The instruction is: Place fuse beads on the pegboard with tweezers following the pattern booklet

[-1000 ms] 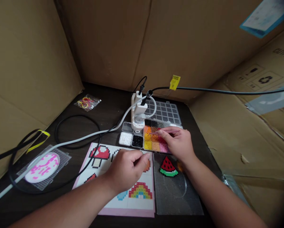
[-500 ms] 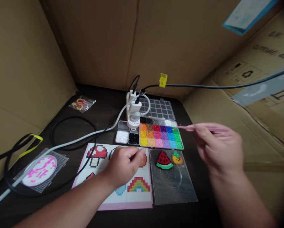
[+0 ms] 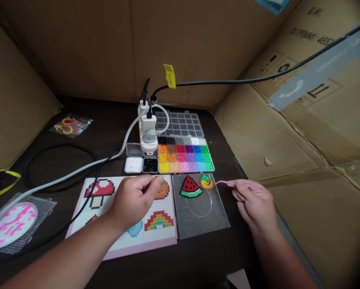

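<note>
One right hand (image 3: 254, 205), clamped on pink tweezers (image 3: 229, 183), tip just beside orange bead figure (image 3: 207, 183) on clear pegboard (image 3: 196, 226); one left hand (image 3: 134, 200), curled closed, over pattern sheet (image 3: 120, 243).

Clear plastic with a finely studded surface is shown by the pegboard (image 3: 183, 224) at five o'clock; matt plastic beads are packed into the watermelon (image 3: 191, 188) on it. A smooth pink finish is seen on the tweezers (image 3: 226, 183). Paper is recognised in the pattern sheet (image 3: 138, 241) at seven o'clock, smooth white plastic in the power strip (image 3: 148, 147), crinkled glossy film in the bag (image 3: 71, 125) at nine. Matt cardboard walls (image 3: 92, 48) are crossed at two by glossy tape (image 3: 315, 74).
</note>
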`<state>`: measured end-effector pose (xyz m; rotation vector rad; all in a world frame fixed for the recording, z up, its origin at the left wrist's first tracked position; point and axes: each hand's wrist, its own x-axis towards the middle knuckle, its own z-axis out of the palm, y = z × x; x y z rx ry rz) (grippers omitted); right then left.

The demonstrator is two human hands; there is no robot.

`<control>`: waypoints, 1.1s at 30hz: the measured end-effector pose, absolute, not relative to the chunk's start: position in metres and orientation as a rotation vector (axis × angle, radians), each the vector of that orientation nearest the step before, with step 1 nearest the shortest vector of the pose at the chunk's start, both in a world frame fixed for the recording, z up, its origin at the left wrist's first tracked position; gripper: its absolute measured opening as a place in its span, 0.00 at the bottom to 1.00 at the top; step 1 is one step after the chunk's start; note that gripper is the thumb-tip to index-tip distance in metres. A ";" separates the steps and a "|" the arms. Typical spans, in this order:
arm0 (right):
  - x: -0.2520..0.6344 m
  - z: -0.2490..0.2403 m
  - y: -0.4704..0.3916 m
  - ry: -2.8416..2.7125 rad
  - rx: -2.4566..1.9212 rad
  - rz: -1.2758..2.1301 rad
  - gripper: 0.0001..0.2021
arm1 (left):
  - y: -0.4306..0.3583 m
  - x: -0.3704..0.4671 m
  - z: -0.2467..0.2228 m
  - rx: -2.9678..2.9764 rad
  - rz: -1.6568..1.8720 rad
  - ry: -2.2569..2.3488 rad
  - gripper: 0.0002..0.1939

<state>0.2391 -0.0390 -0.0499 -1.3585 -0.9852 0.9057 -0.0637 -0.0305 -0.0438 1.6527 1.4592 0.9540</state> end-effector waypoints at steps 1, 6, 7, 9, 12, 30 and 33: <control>0.238 -0.051 -0.038 -0.988 -1.365 0.909 0.07 | -0.031 -0.064 -0.043 1.659 0.955 1.462 0.24; 0.232 -0.053 -0.037 -1.032 -1.432 0.883 0.07 | -0.030 -0.064 -0.042 1.670 0.935 1.489 0.23; 0.232 -0.054 -0.037 -1.042 -1.445 0.871 0.07 | -0.030 -0.064 -0.042 1.674 0.930 1.494 0.23; 0.232 -0.055 -0.038 -1.059 -1.472 0.851 0.07 | -0.031 -0.064 -0.042 1.681 0.927 1.502 0.23; 0.232 -0.056 -0.039 -1.073 -1.503 0.835 0.07 | -0.031 -0.064 -0.042 1.684 0.927 1.503 0.23; 0.231 -0.056 -0.039 -1.094 -1.501 0.822 0.09 | -0.031 -0.064 -0.041 1.686 0.938 1.484 0.24; 0.230 -0.055 -0.039 -1.091 -1.486 0.815 0.08 | -0.031 -0.064 -0.041 1.681 0.940 1.484 0.24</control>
